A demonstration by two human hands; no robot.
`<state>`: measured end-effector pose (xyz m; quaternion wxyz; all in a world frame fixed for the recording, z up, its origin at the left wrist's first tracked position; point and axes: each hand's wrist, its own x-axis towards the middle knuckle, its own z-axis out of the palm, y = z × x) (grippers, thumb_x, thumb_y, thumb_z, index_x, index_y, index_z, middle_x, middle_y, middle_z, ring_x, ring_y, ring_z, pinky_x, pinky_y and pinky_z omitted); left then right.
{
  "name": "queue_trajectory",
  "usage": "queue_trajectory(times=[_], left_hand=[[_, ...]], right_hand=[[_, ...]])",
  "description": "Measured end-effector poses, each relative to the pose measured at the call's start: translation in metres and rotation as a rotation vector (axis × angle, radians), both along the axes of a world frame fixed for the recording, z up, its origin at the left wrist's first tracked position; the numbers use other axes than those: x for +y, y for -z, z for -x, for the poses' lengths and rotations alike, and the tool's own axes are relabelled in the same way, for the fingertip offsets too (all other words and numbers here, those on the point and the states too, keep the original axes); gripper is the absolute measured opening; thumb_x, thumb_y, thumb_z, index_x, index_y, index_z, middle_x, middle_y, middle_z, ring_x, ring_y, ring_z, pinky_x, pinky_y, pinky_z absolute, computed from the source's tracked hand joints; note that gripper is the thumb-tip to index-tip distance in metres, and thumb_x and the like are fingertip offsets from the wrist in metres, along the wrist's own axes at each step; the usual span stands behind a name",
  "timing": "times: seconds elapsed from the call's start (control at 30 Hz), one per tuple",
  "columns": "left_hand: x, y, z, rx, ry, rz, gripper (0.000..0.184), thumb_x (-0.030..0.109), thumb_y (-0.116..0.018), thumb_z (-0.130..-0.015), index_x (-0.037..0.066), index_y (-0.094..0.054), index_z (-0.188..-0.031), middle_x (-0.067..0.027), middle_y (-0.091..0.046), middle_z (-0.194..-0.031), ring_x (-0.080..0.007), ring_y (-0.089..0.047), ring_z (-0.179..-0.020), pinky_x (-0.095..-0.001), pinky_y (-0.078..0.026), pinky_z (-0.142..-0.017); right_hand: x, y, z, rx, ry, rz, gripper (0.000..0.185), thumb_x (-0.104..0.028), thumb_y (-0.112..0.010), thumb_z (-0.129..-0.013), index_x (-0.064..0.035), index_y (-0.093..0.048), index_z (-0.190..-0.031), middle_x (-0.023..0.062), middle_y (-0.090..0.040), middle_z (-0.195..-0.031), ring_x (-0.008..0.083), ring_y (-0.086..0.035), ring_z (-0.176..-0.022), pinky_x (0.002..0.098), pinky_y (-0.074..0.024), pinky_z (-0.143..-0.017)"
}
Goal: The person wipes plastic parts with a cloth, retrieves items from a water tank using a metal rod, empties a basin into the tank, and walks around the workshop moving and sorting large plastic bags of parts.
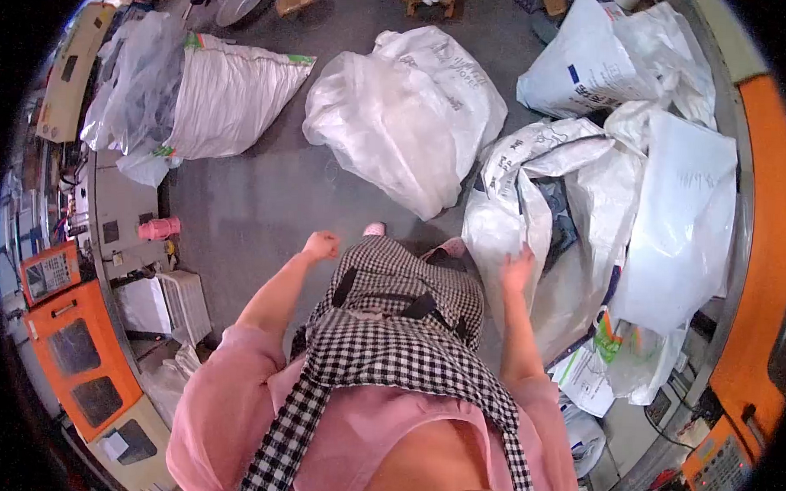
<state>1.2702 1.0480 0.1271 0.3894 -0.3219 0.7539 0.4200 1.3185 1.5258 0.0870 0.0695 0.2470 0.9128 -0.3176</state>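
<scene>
My right hand [518, 269] is at the near side of an open white woven sack [491, 216], with its fingers closed on the sack's edge. Dark material [560, 218] shows inside the sack's mouth; I cannot make out what it is. My left hand [322, 245] hangs over the floor, apart from any object, its fingers curled in and nothing visible in them. In front of me a large, full white bag [406, 116] lies on the floor, covered partly by clear plastic.
Further white sacks [581, 70] crowd the right side, with a white plastic sheet or bag [679, 221] beside them. At upper left lies another sack [234, 97]. Orange machines [86, 356] line both sides. A pink object [158, 229] juts from the left machine.
</scene>
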Motion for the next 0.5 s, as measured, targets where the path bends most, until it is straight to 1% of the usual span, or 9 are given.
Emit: queue_trajectory(times=[0.1,0.17,0.23,0.3,0.33,0.37,0.43,0.47,0.5], left_hand=[[-0.030,0.020,-0.026,-0.036,-0.142,-0.018,0.019,0.018,-0.055,-0.080,0.001,-0.058,-0.087,-0.0078,-0.058,-0.065,-0.0146,-0.057,-0.056,-0.0273,-0.047,-0.049],[-0.036,0.014,-0.034,-0.045,-0.091,-0.058,0.020,0.020,-0.055,-0.080,0.001,-0.058,-0.086,-0.0084,-0.059,-0.068,-0.0134,-0.056,-0.056,-0.0272,-0.046,-0.050],[-0.067,0.032,-0.052,-0.021,0.037,-0.047,0.023,0.021,-0.054,-0.080,0.000,-0.058,-0.088,-0.0093,-0.060,-0.071,-0.0136,-0.057,-0.059,-0.0281,-0.046,-0.054],[-0.092,0.041,-0.063,0.050,0.168,0.038,0.025,0.021,-0.055,-0.080,-0.002,-0.057,-0.090,-0.0098,-0.061,-0.074,-0.0146,-0.058,-0.064,-0.0281,-0.046,-0.060],[-0.108,0.043,-0.067,0.052,0.133,0.060,0.025,0.021,-0.055,-0.080,-0.002,-0.057,-0.090,-0.0098,-0.061,-0.074,-0.0146,-0.058,-0.064,-0.0281,-0.046,-0.060],[-0.119,0.042,-0.074,0.071,0.074,0.043,0.023,0.017,-0.054,-0.081,-0.002,-0.055,-0.094,-0.0077,-0.060,-0.074,-0.0131,-0.056,-0.062,-0.0276,-0.046,-0.059],[-0.135,0.044,-0.089,0.095,-0.059,0.072,0.023,0.014,-0.052,-0.082,-0.002,-0.053,-0.099,-0.0056,-0.059,-0.074,-0.0117,-0.054,-0.061,-0.0271,-0.046,-0.058],[-0.144,0.038,-0.094,0.073,-0.050,0.114,0.023,0.013,-0.053,-0.082,-0.002,-0.053,-0.099,-0.0060,-0.059,-0.074,-0.0117,-0.055,-0.063,-0.0272,-0.046,-0.059],[-0.153,0.034,-0.101,0.042,-0.040,0.151,0.022,0.013,-0.053,-0.082,-0.002,-0.053,-0.098,-0.0064,-0.059,-0.074,-0.0117,-0.055,-0.064,-0.0273,-0.046,-0.060]], right_hand=[[-0.051,0.054,0.045,0.032,-0.190,0.015,0.058,-0.018,-0.063,-0.069,0.0058,-0.036,-0.115,0.0253,-0.047,-0.106,0.0363,-0.045,-0.101,0.0381,-0.0358,-0.089],[-0.090,0.083,0.080,-0.176,-0.171,0.169,0.059,-0.022,-0.062,-0.071,-0.0011,-0.034,-0.119,0.0268,-0.045,-0.108,0.0385,-0.041,-0.106,0.0415,-0.0358,-0.089],[-0.138,0.118,0.112,-0.284,-0.195,0.200,0.067,-0.028,-0.064,-0.070,0.0018,-0.031,-0.120,0.0257,-0.044,-0.112,0.0373,-0.040,-0.108,0.0412,-0.0361,-0.090],[-0.184,0.175,0.141,-0.460,-0.266,0.137,0.075,-0.033,-0.066,-0.069,0.0031,-0.028,-0.122,0.0242,-0.041,-0.117,0.0352,-0.038,-0.111,0.0408,-0.0363,-0.090],[-0.207,0.209,0.149,-0.480,-0.318,-0.010,0.084,-0.039,-0.067,-0.067,0.0053,-0.024,-0.124,0.0216,-0.034,-0.124,0.0347,-0.035,-0.114,0.0402,-0.0349,-0.092],[-0.225,0.225,0.163,-0.485,-0.367,-0.043,0.103,-0.050,-0.067,-0.060,0.0061,-0.015,-0.129,0.0257,-0.035,-0.124,0.0382,-0.040,-0.109,0.0385,-0.0340,-0.093],[-0.254,0.278,0.187,-0.606,-0.396,-0.258,0.118,-0.065,-0.062,-0.056,0.0018,-0.002,-0.132,0.0265,-0.030,-0.127,0.0389,-0.037,-0.113,0.0450,-0.0326,-0.093],[-0.271,0.267,0.200,-0.529,-0.335,-0.380,0.120,-0.068,-0.060,-0.055,-0.0021,0.002,-0.133,0.0282,-0.028,-0.127,0.0383,-0.036,-0.115,0.0460,-0.0324,-0.093],[-0.283,0.264,0.216,-0.503,-0.304,-0.412,0.119,-0.063,-0.064,-0.056,-0.0049,0.006,-0.133,0.0310,-0.024,-0.128,0.0391,-0.034,-0.116,0.0465,-0.0319,-0.093]])
